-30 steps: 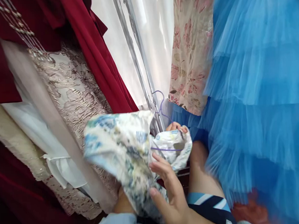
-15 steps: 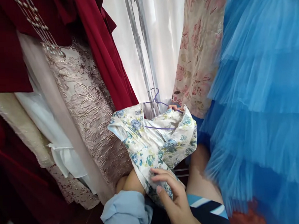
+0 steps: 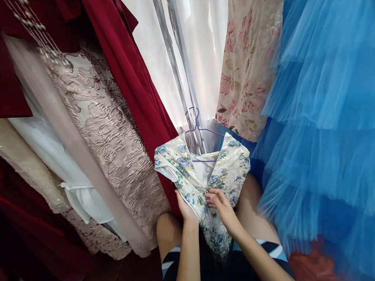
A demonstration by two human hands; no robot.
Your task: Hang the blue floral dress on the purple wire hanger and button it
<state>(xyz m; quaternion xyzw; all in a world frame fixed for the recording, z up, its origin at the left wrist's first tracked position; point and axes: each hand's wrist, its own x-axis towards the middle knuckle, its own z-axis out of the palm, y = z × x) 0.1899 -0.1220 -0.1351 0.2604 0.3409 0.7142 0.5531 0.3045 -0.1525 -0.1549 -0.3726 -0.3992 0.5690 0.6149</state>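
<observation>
A white dress with blue and green flowers (image 3: pixel 235 171) is on a thin purple hanger (image 3: pixel 205 130), whose hook is up by the metal poles. The neckline faces me, with the hanger's lower bar across it. My left hand (image 3: pixel 188 210) holds the dress by its left side below the armhole, its fingers mostly hidden by the cloth. My right hand (image 3: pixel 221 203) lies on the front near the waist, fingers stretched out and a little apart, touching the fabric. The lower part of the dress hangs between my knees.
Metal poles (image 3: pixel 180 70) stand before a white curtain (image 3: pixel 201 40). Dark red garments (image 3: pixel 125 64) and a pink textured dress (image 3: pixel 109 131) hang at left. A pink floral garment (image 3: pixel 243 71) and a blue tiered tulle dress (image 3: pixel 323 109) hang close at right.
My left hand has come from behind the dress's right shoulder to its left side. My right hand has moved up onto the front. The dress now sits straighter, its neckline smoother.
</observation>
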